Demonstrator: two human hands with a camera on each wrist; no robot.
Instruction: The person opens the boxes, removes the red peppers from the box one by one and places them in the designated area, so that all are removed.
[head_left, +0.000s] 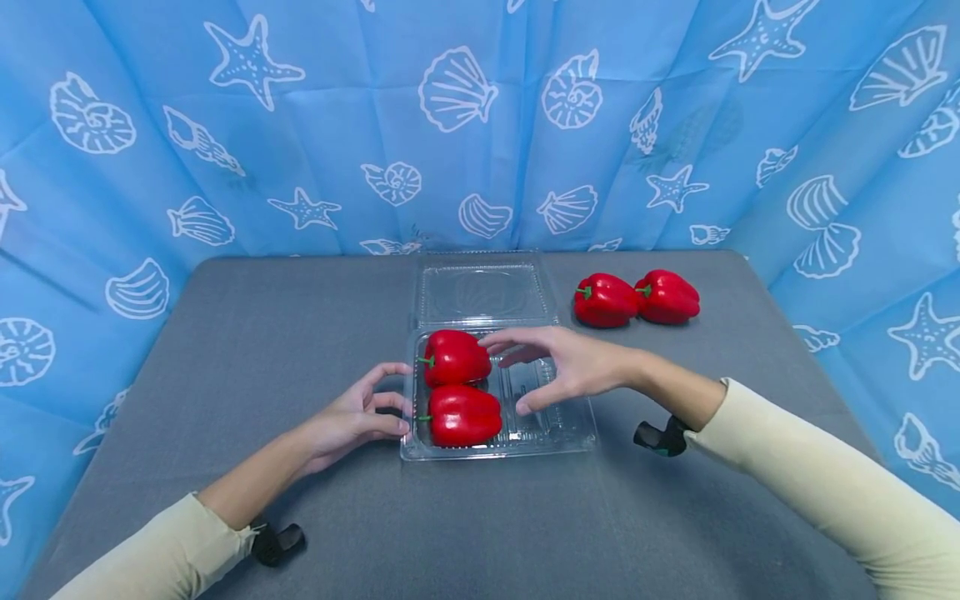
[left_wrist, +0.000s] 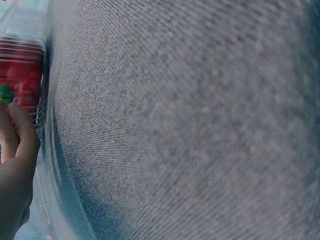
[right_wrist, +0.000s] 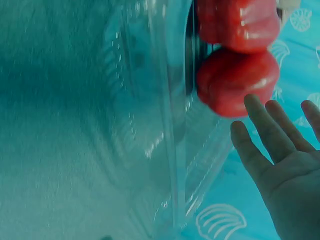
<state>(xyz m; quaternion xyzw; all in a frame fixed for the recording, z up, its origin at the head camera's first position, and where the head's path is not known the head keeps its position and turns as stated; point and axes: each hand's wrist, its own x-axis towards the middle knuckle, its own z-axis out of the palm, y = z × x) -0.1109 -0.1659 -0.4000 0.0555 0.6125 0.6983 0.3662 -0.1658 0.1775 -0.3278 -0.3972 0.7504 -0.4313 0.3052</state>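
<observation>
A clear plastic clamshell container lies with its lid folded back on the far side. Two red bell peppers with green stems sit in its left half: a far pepper and a near pepper. My left hand is at the container's left side, its loosely bent fingers and thumb right at the rim. Over the container's right half hovers my right hand, fingers spread and nothing between them. In the right wrist view its fingertips overlap the far pepper.
Two more red bell peppers, a left one and a right one, lie side by side at the back right of the grey cloth-covered table. A blue curtain with shell prints hangs behind it.
</observation>
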